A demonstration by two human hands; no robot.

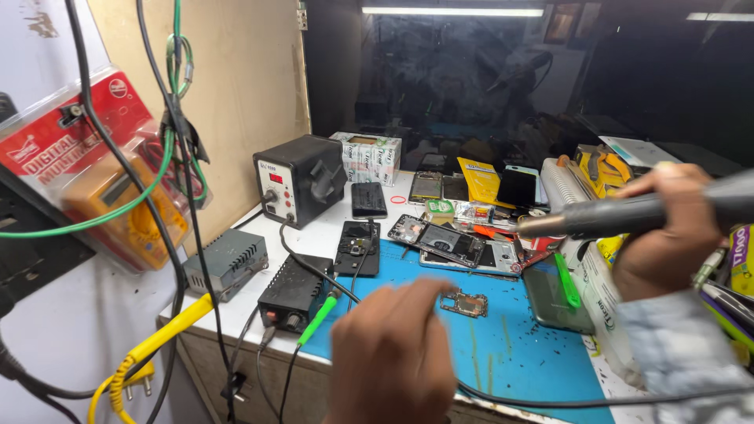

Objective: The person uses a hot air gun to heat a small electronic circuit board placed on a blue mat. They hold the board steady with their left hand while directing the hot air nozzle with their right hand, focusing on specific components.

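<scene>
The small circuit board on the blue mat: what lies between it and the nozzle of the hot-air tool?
In the head view, opened phones lie between the circuit board and the hot-air tool, held in the right hand.

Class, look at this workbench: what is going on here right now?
A person works at a phone repair bench. The right hand grips a hot-air tool, held above the blue mat with its nozzle pointing left. The left hand, blurred, hovers low near a small circuit board lying on the mat; it seems to hold nothing. Opened phones lie behind, and a black rework station stands at the back left.
</scene>
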